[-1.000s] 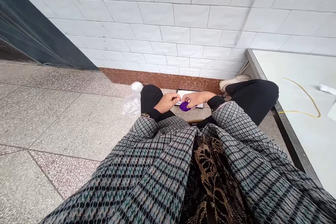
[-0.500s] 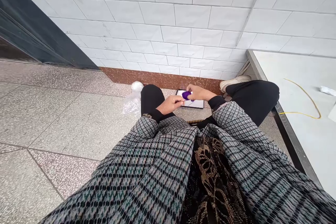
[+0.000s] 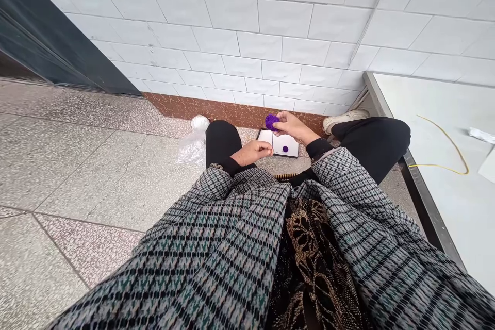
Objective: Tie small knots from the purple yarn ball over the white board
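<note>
Between the fingers of my right hand is a purple ball of yarn, held up near the wall. A dark strand of yarn runs down from it to my left hand, whose thumb and forefinger pinch it. Beneath both hands lies a white tray with a black rim. On its white surface rests a small purple ball, from which a thin thread leads toward my left fingertips.
Left of my knee, a white ball sits by a clear plastic bag on the floor. A white table at the right bears a yellow cord. The tiled wall rises in front.
My right hand has lifted the yarn ball up and away from my left hand, stretching the strand between them. The small purple ball on the tray now shows clearly.
</note>
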The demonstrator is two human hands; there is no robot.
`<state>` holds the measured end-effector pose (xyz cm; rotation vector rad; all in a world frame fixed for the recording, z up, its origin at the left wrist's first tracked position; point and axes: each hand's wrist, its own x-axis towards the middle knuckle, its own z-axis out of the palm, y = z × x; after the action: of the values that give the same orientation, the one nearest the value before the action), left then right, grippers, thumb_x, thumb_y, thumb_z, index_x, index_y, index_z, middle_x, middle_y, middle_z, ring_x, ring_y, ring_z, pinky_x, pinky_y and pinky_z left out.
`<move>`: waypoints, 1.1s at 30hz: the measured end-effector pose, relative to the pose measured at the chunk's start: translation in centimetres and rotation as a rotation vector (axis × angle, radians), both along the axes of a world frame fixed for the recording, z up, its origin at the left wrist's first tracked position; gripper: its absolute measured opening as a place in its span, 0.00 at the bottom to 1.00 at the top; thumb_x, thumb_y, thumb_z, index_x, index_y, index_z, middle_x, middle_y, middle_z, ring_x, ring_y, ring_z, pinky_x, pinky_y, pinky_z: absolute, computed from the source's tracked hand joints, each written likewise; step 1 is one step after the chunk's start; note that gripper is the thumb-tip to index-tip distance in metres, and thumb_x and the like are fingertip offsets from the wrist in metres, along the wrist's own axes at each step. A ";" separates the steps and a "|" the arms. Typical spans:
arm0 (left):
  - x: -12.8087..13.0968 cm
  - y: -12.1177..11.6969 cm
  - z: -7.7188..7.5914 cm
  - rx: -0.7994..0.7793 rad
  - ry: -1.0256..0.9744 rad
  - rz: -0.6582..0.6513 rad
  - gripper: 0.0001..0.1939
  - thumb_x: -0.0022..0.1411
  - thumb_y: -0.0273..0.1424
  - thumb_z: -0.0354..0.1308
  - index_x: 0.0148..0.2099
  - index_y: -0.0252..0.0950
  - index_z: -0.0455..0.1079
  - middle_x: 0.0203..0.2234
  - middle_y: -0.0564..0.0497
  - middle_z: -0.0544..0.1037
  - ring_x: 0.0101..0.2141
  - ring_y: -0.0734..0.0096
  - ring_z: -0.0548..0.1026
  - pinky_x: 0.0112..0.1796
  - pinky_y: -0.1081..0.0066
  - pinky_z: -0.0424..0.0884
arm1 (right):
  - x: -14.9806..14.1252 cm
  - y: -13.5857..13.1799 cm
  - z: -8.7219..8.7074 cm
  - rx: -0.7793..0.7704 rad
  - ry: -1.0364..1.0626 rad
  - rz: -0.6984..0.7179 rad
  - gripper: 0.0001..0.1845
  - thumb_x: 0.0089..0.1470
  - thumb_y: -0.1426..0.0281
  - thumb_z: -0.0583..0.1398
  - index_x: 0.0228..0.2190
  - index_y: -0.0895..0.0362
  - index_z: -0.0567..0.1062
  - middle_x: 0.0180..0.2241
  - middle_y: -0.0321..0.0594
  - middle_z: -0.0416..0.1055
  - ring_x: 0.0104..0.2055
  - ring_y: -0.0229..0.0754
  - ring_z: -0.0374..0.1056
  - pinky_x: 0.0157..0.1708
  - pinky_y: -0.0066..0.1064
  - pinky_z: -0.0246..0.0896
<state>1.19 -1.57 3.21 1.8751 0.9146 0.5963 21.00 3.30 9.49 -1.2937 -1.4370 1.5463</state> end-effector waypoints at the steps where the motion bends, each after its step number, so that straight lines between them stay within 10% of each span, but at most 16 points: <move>1: 0.0 -0.1 0.2 0.017 0.012 -0.012 0.17 0.64 0.43 0.59 0.33 0.34 0.76 0.28 0.50 0.77 0.31 0.69 0.70 0.37 0.70 0.66 | 0.0 0.1 -0.3 0.036 -0.046 0.013 0.13 0.62 0.82 0.63 0.36 0.55 0.65 0.30 0.31 0.71 0.26 0.30 0.70 0.30 0.22 0.69; 9: -1.1 0.4 1.1 0.237 0.070 0.197 0.14 0.65 0.38 0.56 0.34 0.35 0.77 0.30 0.49 0.78 0.33 0.66 0.73 0.39 0.68 0.69 | 0.7 0.1 -1.8 0.282 -0.544 0.329 0.19 0.51 0.80 0.68 0.44 0.57 0.74 0.37 0.37 0.77 0.30 0.36 0.72 0.34 0.28 0.67; 13: -1.4 1.1 0.8 0.266 0.003 0.351 0.13 0.64 0.38 0.56 0.35 0.35 0.75 0.31 0.50 0.77 0.33 0.67 0.72 0.41 0.67 0.69 | 0.9 -0.8 -0.5 0.084 -0.319 0.575 0.18 0.48 0.80 0.69 0.42 0.58 0.76 0.39 0.38 0.79 0.30 0.37 0.76 0.33 0.29 0.72; 19: -0.3 0.7 -0.6 0.086 0.032 0.269 0.14 0.64 0.40 0.54 0.34 0.37 0.73 0.25 0.54 0.71 0.30 0.69 0.67 0.38 0.69 0.66 | 0.7 -0.4 0.9 -0.085 0.370 0.120 0.06 0.65 0.76 0.61 0.42 0.56 0.68 0.35 0.37 0.77 0.31 0.32 0.76 0.40 0.26 0.77; 23: 0.2 -0.1 0.1 0.095 0.111 0.008 0.16 0.65 0.42 0.57 0.35 0.36 0.76 0.29 0.50 0.78 0.33 0.66 0.73 0.40 0.69 0.68 | 0.4 0.2 0.0 0.024 -0.095 -0.087 0.12 0.63 0.77 0.64 0.38 0.54 0.64 0.31 0.35 0.74 0.28 0.35 0.72 0.33 0.28 0.71; 28: -0.6 -0.1 1.6 0.223 0.085 0.086 0.15 0.66 0.40 0.56 0.34 0.36 0.77 0.32 0.48 0.80 0.35 0.65 0.75 0.42 0.68 0.69 | 0.4 -0.5 -0.8 0.290 -0.700 0.283 0.18 0.52 0.78 0.70 0.34 0.54 0.66 0.26 0.32 0.71 0.28 0.38 0.68 0.30 0.30 0.60; 33: -1.2 0.8 0.7 0.265 -0.010 0.354 0.12 0.63 0.38 0.57 0.32 0.36 0.74 0.27 0.52 0.74 0.31 0.69 0.69 0.37 0.69 0.65 | 0.6 -1.6 0.3 0.031 -0.372 0.715 0.15 0.49 0.83 0.66 0.35 0.56 0.71 0.29 0.31 0.73 0.26 0.36 0.71 0.28 0.27 0.67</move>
<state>-0.01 -0.79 3.94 1.9512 1.2216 0.9805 21.62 1.73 9.77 -1.1457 -2.3333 1.7521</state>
